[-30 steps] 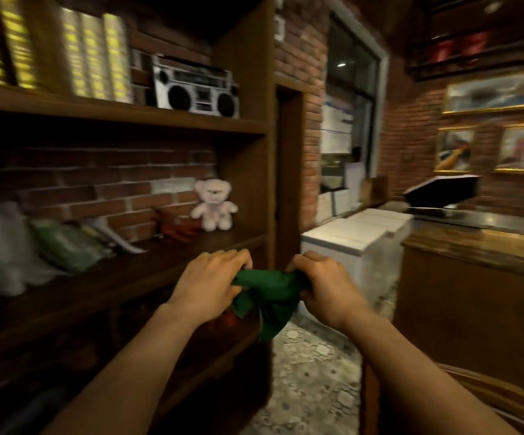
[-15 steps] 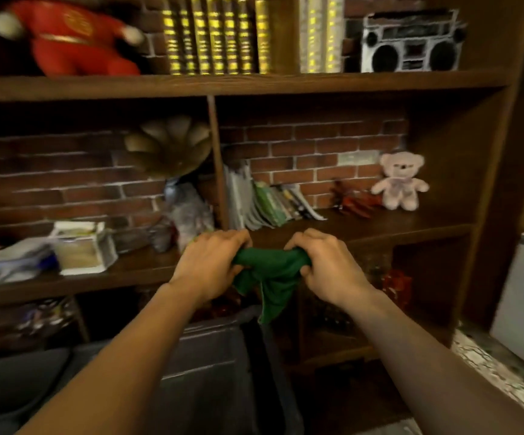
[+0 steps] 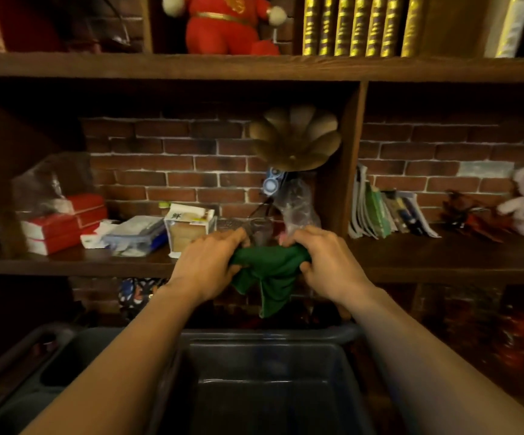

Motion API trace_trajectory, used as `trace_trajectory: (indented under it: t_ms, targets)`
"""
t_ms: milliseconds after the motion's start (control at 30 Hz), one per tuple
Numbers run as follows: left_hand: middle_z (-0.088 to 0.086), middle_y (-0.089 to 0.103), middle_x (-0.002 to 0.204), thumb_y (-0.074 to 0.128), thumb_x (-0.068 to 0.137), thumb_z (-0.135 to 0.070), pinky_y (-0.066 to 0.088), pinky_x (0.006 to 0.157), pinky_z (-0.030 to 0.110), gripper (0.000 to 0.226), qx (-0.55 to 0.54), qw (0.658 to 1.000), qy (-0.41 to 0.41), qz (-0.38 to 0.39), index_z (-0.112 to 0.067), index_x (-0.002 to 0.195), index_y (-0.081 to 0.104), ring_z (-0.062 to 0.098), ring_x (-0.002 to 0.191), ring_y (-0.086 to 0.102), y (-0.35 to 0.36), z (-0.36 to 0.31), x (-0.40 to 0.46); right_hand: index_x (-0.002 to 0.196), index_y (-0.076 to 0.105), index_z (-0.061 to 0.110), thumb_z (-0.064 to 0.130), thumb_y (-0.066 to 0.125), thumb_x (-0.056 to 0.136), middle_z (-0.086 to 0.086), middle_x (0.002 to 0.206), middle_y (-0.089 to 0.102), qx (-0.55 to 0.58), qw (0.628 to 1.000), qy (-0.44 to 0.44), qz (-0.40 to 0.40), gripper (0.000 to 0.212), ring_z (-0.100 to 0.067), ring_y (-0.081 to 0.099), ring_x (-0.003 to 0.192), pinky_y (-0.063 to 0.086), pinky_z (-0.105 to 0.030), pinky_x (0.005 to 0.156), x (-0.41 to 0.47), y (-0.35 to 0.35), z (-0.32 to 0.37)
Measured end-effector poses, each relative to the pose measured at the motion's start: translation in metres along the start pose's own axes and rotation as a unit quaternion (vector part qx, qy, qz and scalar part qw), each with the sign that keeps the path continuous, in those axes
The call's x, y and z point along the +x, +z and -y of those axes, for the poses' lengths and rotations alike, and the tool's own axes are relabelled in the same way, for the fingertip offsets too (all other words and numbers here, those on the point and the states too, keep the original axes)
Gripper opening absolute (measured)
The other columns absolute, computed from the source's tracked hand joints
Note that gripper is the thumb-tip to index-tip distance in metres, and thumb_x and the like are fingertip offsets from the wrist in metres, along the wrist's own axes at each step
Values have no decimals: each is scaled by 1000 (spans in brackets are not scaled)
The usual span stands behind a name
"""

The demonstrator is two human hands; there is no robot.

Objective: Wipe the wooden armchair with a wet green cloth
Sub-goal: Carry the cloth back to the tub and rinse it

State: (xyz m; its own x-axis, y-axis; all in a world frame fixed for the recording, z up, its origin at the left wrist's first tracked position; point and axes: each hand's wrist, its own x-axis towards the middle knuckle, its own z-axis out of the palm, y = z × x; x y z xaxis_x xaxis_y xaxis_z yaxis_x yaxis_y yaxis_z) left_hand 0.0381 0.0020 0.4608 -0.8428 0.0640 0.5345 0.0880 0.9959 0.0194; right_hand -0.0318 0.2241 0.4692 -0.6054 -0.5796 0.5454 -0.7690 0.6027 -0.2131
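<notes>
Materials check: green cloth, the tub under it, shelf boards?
Green cloth: soft woven or microfibre fabric, matte; it bunches between the left hand and right hand and hangs in limp folds. Tub: likely moulded plastic, dark grey-blue, with a rounded rim and dull sheen. Shelf board: dark stained wood or wood-look veneer with faint grain; which one is unclear.

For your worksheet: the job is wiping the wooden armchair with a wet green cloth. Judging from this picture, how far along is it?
Early. Done: the green cloth is picked up, bunched between the left hand and the right hand. In hand: both hands grip it above a dark bin, one corner hanging down, as if wringing; whether it is wet cannot be told. Left: all the wiping, since no armchair is in view, only shelves.
</notes>
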Motion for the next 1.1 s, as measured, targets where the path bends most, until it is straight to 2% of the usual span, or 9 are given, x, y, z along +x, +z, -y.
trace_trajectory:
  t_ms: [67,200,333,433,600,733,833,967,1100]
  targets:
    - [-3,65,108,73,82,-28,36,68,35,35,-10,1000,-12,7,-32,103,46,27,95,61,10,26,-10,112,65,26,-1,71,76,1,114,62,15,1000,1,12,45,-24,58,108,50,-42,89,9,28,10]
    - [-5,64,110,70,82,-26,48,81,42,33,-45,996,-44,60,-35,104,48,27,99,61,44,60,-31,109,63,28,-2,68,75,4,113,58,34,997,18,64,45,-23,58,106,50,-45,88,14,79,16]
    - [-7,63,117,69,84,-29,49,88,41,35,-45,991,-62,112,-38,110,48,21,106,61,90,73,-54,105,65,27,-4,69,75,5,107,58,58,993,23,99,43,-22,59,102,50,-42,85,2,126,7]
    - [-7,61,123,66,86,-29,51,89,44,38,-61,980,-95,165,-38,118,48,24,109,61,127,77,-74,107,66,25,-3,71,77,3,109,59,72,986,47,143,41,-22,58,103,50,-41,87,-13,162,-5]
    - [0,60,134,63,88,-31,50,91,43,45,-57,959,-124,249,-36,130,47,31,117,59,197,70,-104,108,65,28,1,71,80,5,113,59,93,965,104,221,39,-20,58,104,48,-35,83,-53,224,-33]
    - [1,61,131,64,86,-31,48,90,38,45,-76,946,-144,281,-35,129,53,32,114,60,252,50,-138,106,65,30,2,73,77,6,114,62,99,944,148,278,41,-20,61,104,51,-37,87,-92,265,-57]
    - [1,63,127,60,88,-32,49,89,39,41,-77,921,-164,345,-37,128,50,30,111,63,289,36,-167,106,63,33,5,70,77,8,114,64,101,926,171,321,41,-20,62,105,51,-35,88,-124,294,-69]
    - [0,66,122,58,91,-29,51,84,40,39,-83,891,-180,409,-36,127,48,30,105,67,329,17,-198,113,67,32,3,68,81,7,121,64,111,900,194,374,44,-17,63,110,50,-30,92,-166,324,-80]
    - [-3,63,127,56,93,-23,51,84,40,42,-99,876,-168,440,-38,130,45,29,107,67,357,5,-217,125,66,28,-1,59,86,3,128,61,104,874,203,430,49,-21,61,115,51,-34,94,-197,346,-92]
